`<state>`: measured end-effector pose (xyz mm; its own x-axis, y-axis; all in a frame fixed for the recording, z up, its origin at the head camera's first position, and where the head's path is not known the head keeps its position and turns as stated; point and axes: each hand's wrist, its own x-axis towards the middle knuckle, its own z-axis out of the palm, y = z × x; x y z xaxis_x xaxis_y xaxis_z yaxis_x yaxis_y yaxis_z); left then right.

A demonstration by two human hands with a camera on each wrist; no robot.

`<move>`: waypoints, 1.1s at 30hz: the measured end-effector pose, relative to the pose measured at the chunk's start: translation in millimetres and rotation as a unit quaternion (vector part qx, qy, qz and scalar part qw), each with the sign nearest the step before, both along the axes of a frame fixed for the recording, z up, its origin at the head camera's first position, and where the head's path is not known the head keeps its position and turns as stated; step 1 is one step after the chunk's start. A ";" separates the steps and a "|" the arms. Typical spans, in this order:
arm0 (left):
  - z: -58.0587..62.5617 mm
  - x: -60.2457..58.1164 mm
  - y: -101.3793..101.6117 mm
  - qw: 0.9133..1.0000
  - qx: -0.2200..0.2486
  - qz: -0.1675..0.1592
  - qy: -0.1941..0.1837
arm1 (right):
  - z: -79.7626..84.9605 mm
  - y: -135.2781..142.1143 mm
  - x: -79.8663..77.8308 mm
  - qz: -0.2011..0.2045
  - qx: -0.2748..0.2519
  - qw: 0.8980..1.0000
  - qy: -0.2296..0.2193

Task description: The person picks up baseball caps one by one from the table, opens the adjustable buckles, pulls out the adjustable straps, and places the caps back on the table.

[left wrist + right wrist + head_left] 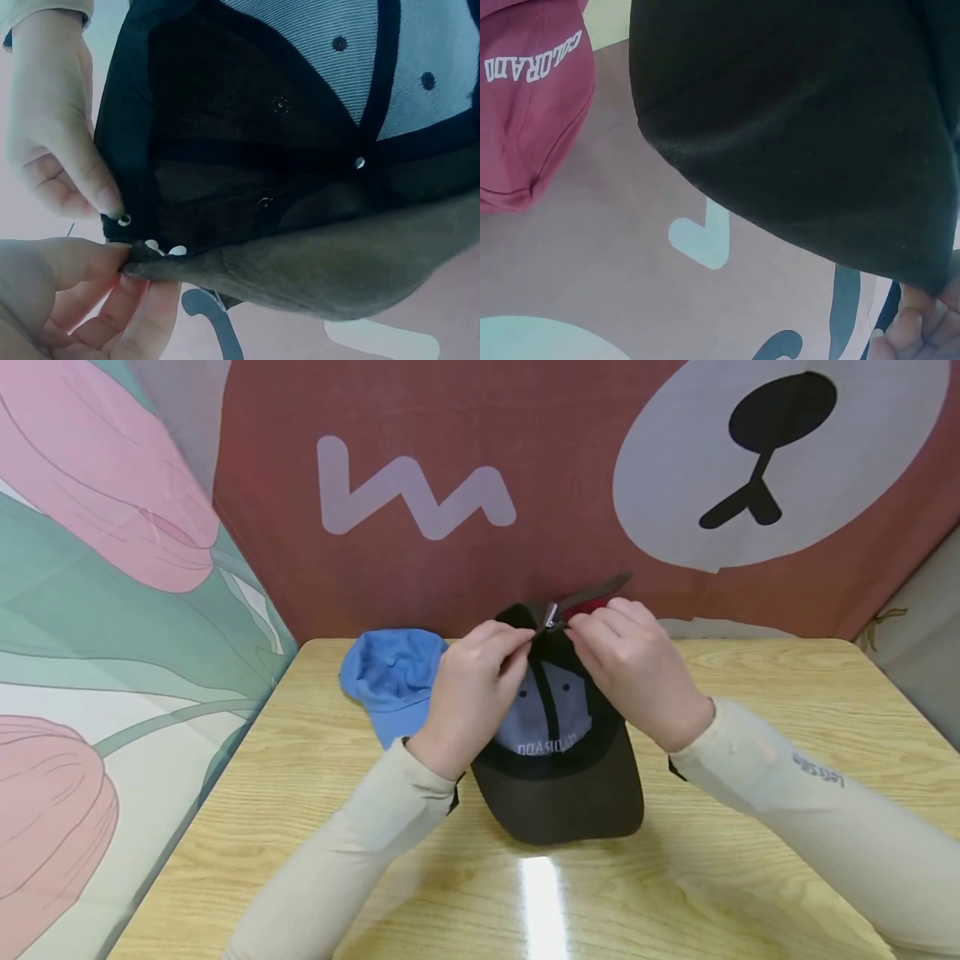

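Observation:
A dark brown baseball cap (pixel 558 806) hangs between both hands, its inside facing me and its brim pointing down. My left hand (pixel 472 693) pinches the back edge on the left, beside a small metal buckle (pixel 551 614). On the other side, my right hand (pixel 637 672) pinches the same back edge. A loose strap end (pixel 600 587) sticks out to the upper right of the buckle. The left wrist view shows the left fingertips (pixel 112 259) and right thumb (pixel 101 191) close together at the band. In the right wrist view the cap hides most of the right hand.
A blue cap (pixel 393 672) lies on the wooden table (pixel 300 802) left of the hands. A red cap (pixel 540 105) lettered COLORADO lies behind the dark one, mostly hidden in the head view. A printed brown cloth (pixel 450 568) hangs behind the table.

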<state>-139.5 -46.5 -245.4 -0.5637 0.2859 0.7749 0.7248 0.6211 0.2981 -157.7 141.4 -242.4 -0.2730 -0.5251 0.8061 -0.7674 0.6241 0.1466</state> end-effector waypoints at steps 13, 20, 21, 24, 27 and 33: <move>5.6 -0.8 -0.9 0.998 0.058 -0.027 0.006 | -5.9 1.2 1.1 -0.001 -0.022 1.000 -0.018; 4.0 1.9 -0.4 0.999 0.028 -0.018 0.008 | -5.4 1.5 0.2 0.002 -0.006 1.000 0.005; 3.5 2.0 -0.3 1.000 0.025 -0.017 0.008 | -5.2 1.5 0.1 0.002 -0.003 1.000 0.006; 2.0 1.6 -0.1 1.000 0.020 -0.018 0.010 | -4.4 1.7 0.2 -0.001 0.006 1.000 0.008; 0.9 1.2 0.0 1.000 0.019 -0.018 0.013 | -3.4 2.1 0.9 -0.006 0.014 1.000 0.005; -0.7 1.2 -0.2 1.000 0.015 -0.021 0.016 | -2.2 3.0 2.1 -0.013 0.024 1.000 -0.003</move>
<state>-138.3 -46.7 -246.1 -0.5256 0.2850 0.8016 0.7603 0.5801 0.2923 -155.7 144.4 -244.6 -0.2924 -0.5561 0.7780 -0.7523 0.6361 0.1719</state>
